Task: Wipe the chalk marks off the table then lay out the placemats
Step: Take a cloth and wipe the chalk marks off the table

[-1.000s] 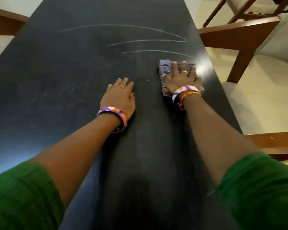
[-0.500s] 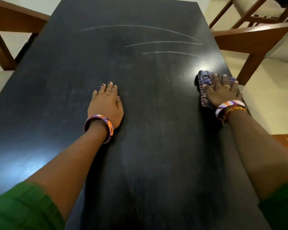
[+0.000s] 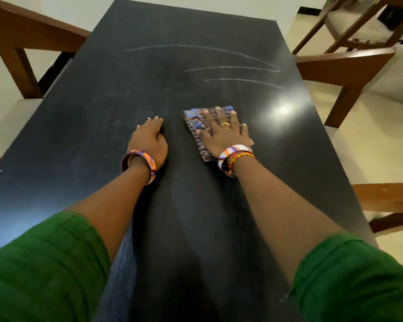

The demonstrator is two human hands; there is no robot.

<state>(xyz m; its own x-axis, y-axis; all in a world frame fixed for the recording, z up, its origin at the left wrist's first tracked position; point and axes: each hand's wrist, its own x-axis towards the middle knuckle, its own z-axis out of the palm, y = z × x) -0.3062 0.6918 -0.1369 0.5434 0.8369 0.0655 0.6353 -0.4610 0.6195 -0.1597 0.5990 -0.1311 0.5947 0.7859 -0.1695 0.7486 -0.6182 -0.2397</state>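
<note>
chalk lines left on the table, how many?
3, all on the far half of the table, beyond the cloth under the right hand: a long arc, a shorter line below it, and the shortest nearest the cloth.

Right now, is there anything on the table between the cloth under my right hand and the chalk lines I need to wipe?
Nothing visible does. The cloth lies flat under your right hand, and only bare dark table separates it from the chalk marks further away. Your left hand rests beside the cloth, off that path.
</note>
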